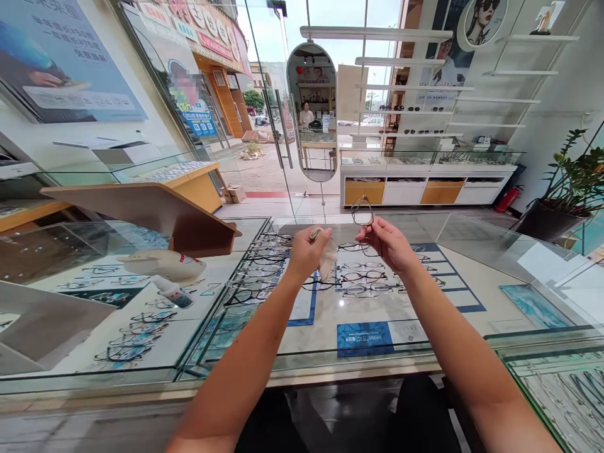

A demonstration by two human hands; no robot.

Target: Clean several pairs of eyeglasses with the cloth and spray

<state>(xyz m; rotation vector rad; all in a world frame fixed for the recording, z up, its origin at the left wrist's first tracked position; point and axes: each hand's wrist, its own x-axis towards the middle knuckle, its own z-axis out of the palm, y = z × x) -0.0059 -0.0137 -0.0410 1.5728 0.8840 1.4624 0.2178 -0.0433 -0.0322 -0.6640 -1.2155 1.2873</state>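
1. Nearest, two dark-clad knees [419, 412] show below the front edge of a glass counter [349, 370].
2. Just behind that edge lies a blue card [364, 340], flat and inside the outline of the two bare forearms, which reach forward over the glass.
3. Beyond the card, frames [363, 275] lie in rows, seen partly between the forearms and partly hidden by them. To the left, a small white bottle [173, 292] lies tilted on its side.
4. The left hand [306, 250] is closed, its thumb pressed over bent fingers, clamped on a beige cloth [327, 259]. A little of the cloth pokes out above the grip; the rest hangs below, over the frames.
5. The right hand [389, 245] is partly curled, thumb and fingertips pinched together on a pair of glasses [362, 212]. One lens stands up above the fingertips; exactly which part is pinched is too small to tell.
6. The hands are apart, with a short gap between them; the cloth and the glasses do not touch. Both are held up above the counter.
7. Farther off, an oval mirror [312, 116] stands upright, with a white cabinet [406, 190] to its right and a potted plant [569, 179] at the far right.
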